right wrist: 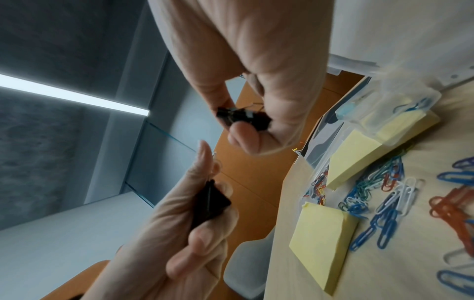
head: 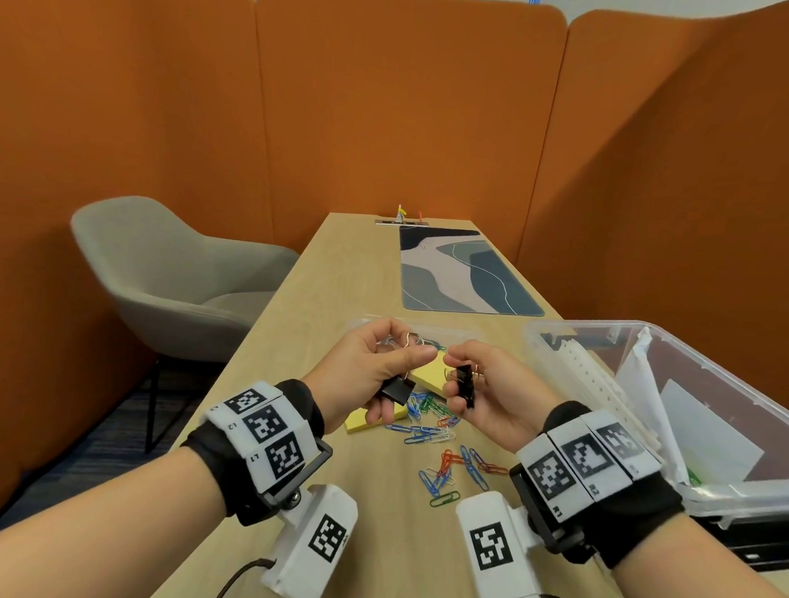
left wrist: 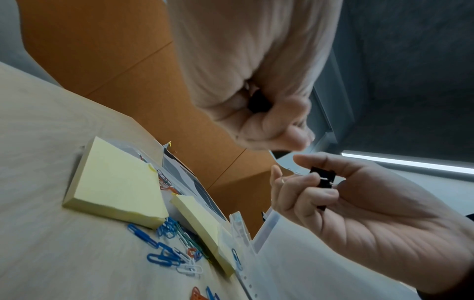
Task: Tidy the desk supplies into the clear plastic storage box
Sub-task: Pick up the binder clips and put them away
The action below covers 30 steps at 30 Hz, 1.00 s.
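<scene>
Above the wooden table, my left hand pinches a black binder clip by its wire handles. Close to its right, my right hand grips a small bunch of black binder clips. The left wrist view shows that bunch between the right thumb and fingers. In the right wrist view the left hand's clip sits below. Under the hands lie two yellow sticky-note pads and several coloured paper clips. The clear plastic storage box stands open at the right, with white sheets inside.
A small clear plastic case lies just behind the hands. A patterned desk mat covers the far right of the table. A grey chair stands at the left. Orange partition walls enclose the desk.
</scene>
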Tool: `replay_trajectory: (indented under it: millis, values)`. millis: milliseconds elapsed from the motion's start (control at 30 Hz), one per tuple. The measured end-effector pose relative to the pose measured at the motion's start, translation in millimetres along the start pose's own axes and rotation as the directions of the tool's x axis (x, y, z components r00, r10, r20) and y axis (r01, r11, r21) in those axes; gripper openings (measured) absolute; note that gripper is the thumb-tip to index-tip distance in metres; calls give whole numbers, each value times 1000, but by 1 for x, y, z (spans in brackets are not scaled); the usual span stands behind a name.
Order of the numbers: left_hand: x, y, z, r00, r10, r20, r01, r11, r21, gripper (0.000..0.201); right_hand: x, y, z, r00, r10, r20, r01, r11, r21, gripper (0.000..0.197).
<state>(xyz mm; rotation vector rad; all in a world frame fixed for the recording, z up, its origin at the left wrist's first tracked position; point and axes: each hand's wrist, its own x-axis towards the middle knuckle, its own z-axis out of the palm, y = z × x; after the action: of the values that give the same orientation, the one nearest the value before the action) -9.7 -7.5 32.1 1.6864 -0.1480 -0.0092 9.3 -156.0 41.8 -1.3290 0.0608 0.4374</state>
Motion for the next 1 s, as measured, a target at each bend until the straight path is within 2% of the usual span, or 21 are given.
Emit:
replay_trajectory:
  millis: [167,267,400,467,600,700,767,833,900,1000]
  values:
    - [0,3,8,986,-80,148,80,997,10,14,-2,1,3,990,-33,141,27,999,42,25]
    - [0,6,10,969,-114,218,109,993,35,10,-3,2,1,985,-17,172,3,996,84,30]
    - [7,7,9,976,-123,181,85,975,205,18,-2,3,-3,986,-9,168,-9,995,104,33]
    - [10,7,8,979,-121,164,76,964,257,16,-2,2,-4,988,1,157,-19,994,112,34]
    - [11,11,4,972,-150,180,100,960,260,17,-5,-3,-2,991,-5,131,-11,993,119,32]
    - [12,15,2,987,-118,108,91,970,226,17,-8,-8,-4,991,-37,132,19,990,136,24]
    - [12,18,0,993,-95,64,78,971,228,14,-7,-8,-7,995,-71,65,66,995,78,14]
    - [13,20,0,996,-80,36,66,953,295,15,-7,-8,-11,989,-135,-51,132,989,-67,5]
    - [13,20,1,998,-67,-2,63,921,384,21,-7,-7,-15,955,-257,-145,217,945,-246,12]
    - [11,18,6,999,-41,-29,49,913,405,13,-11,-8,-15,926,-351,-140,294,902,-315,9]
